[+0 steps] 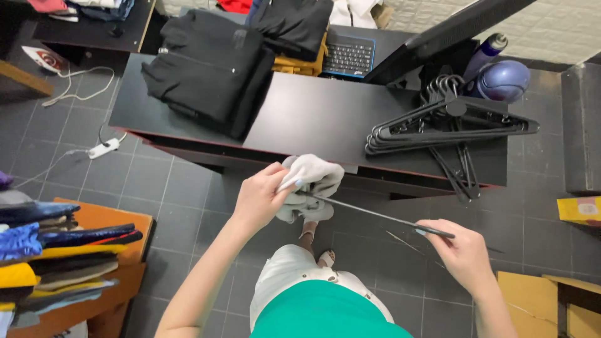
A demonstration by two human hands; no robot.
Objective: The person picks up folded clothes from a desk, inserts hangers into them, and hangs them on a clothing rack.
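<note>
My left hand (260,197) grips a bunched-up pale grey cloth (311,180) in front of the black table's near edge. My right hand (462,252) pinches the end of a thin dark rod (375,215), apparently a hanger bar, which runs up-left into the cloth. Both hands are held in the air above the tiled floor, just short of the black table (313,119).
A stack of black hangers (447,125) lies on the table's right side, folded black clothes (206,69) on its left. A keyboard (347,56), a monitor, and a purple bottle and purple round object sit behind. Piles of folded clothes (44,250) rest on an orange stand at left. Cardboard boxes at right.
</note>
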